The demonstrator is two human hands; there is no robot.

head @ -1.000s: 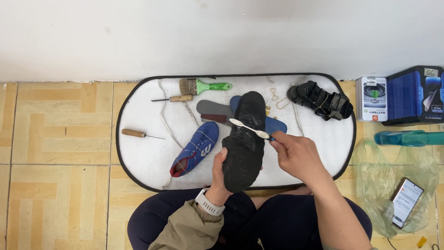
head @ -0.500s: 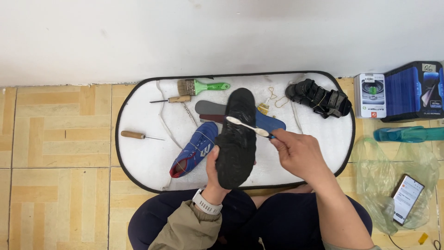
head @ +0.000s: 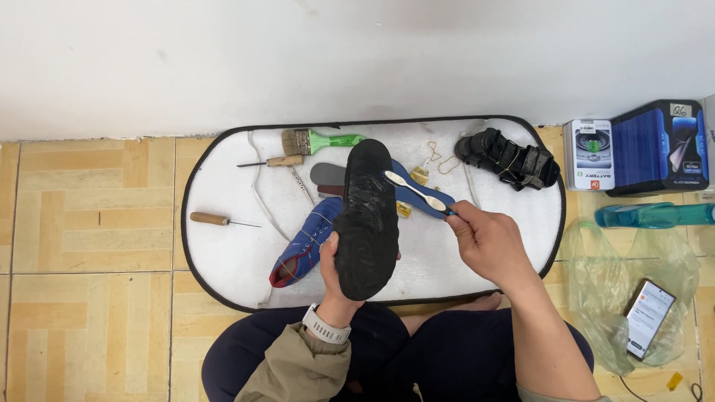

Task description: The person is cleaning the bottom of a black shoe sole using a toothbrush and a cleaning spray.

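My left hand (head: 333,269) grips a black shoe sole (head: 366,218) from behind, holding it upright over the white oval mat (head: 231,253). My right hand (head: 484,242) holds a white toothbrush (head: 412,190), its head resting on the upper part of the sole. A blue shoe (head: 304,244) lies on the mat just left of the sole. A blue insole (head: 417,195) and a dark insole (head: 328,176) lie behind it.
On the mat lie a green-handled paintbrush (head: 316,140), two wooden-handled awls (head: 277,161) (head: 212,219), white laces and a black sandal (head: 508,157). To the right stand boxes (head: 637,149), a teal bottle (head: 652,214) and a phone (head: 649,318) on a plastic bag.
The sole has shifted slightly up and left in my left hand, and the toothbrush has moved along its upper part.
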